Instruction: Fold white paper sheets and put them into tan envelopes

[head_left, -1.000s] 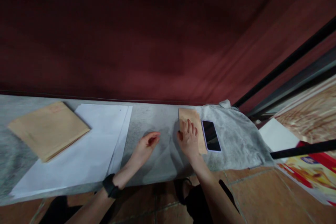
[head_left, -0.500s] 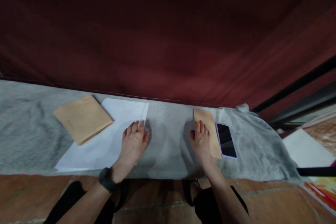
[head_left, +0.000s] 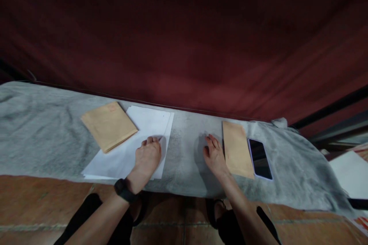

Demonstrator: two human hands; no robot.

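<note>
Paper (head_left: 120, 162) lies on the cloth-covered desk (head_left: 185, 164) as a few large white sheets, their edges slightly out of line. The left grip (head_left: 148, 155) is on or just above the paper's right part, fingers curled down so that I cannot tell whether they are together, apart or closed on anything. Brown envelopes (head_left: 110, 126) make a small pile overlapping the paper's far left side. Well to the right of the paper is the right grip (head_left: 214, 155), low over the desk, thumb apart from loosely bent fingers, nothing visible between them. Farther right of the paper, just past that grip, lies a brown envelope (head_left: 238, 149), and beyond it a phone (head_left: 260, 159). The sheets should be light, limp and inclined to slide on one another, easily creased; the right edge or a near corner looks the best place for a gentle pinch between thumb and finger. The envelopes are probably light too, though stiffer and less slippery. Held along a long side, with the fingers spread, they should stay flat; a hard squeeze at one corner could bend them.
</note>
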